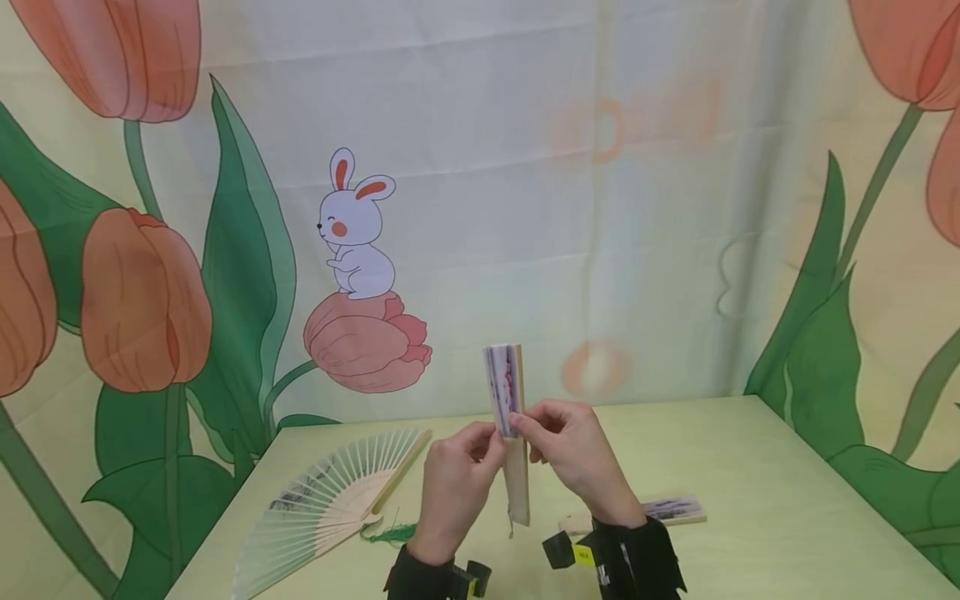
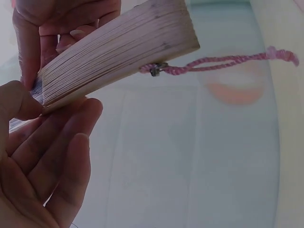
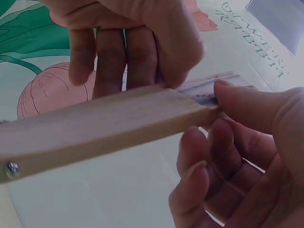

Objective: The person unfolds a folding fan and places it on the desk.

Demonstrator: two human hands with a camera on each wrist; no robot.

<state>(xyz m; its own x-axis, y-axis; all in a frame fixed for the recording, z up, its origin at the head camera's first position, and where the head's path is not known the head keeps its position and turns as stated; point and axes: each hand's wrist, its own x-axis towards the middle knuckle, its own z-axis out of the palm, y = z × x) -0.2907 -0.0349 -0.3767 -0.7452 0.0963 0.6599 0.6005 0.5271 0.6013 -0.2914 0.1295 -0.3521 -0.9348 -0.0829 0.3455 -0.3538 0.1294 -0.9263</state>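
A folded hand fan [image 1: 516, 479] stands nearly upright above the table, its picture-printed leaf at the top and pale wooden sticks below. My left hand [image 1: 459, 485] pinches its left edge between thumb and fingers, near where leaf meets sticks. From the other side, my right hand [image 1: 576, 454] grips the same fan, thumb on the printed leaf and fingers behind. A pink cord [image 2: 223, 61] hangs from the rivet end, seen in the left wrist view. The metal rivet [image 3: 12, 169] shows on the outer stick in the right wrist view.
An open green fan [image 1: 330, 504] with a green tassel [image 1: 390, 532] lies on the left of the table [image 1: 780, 500]. Another folded fan [image 1: 678, 508] lies to the right, partly hidden by my right wrist. Behind the table hangs a tulip-and-rabbit cloth [image 1: 480, 208].
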